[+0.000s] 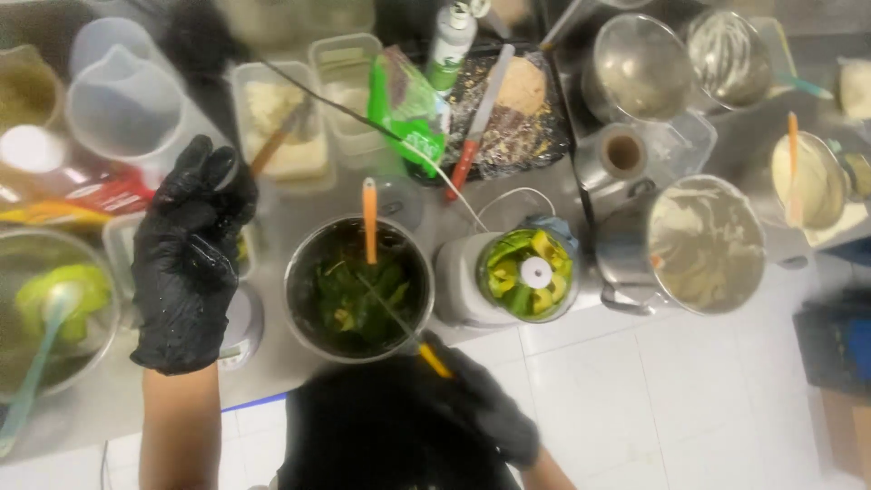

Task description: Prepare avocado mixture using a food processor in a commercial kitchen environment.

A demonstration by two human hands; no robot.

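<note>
left bowl [54, 308] cropped, right hand [485, 408] blurred

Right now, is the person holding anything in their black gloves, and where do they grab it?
The right hand grips a thin knife by its yellow handle end. The left hand holds nothing.

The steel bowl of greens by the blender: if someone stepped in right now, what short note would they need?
Left hand: black glove, raised open over the counter, holding nothing.
Right hand: black glove, gripping a yellow-handled knife whose blade reaches into the steel bowl.
Bowl holds dark leafy greens and an orange-handled spatula.
Blender cup beside it holds unblended yellow-green chunks.
Done: greens in bowl. Left: chunks look not yet blended.
</note>
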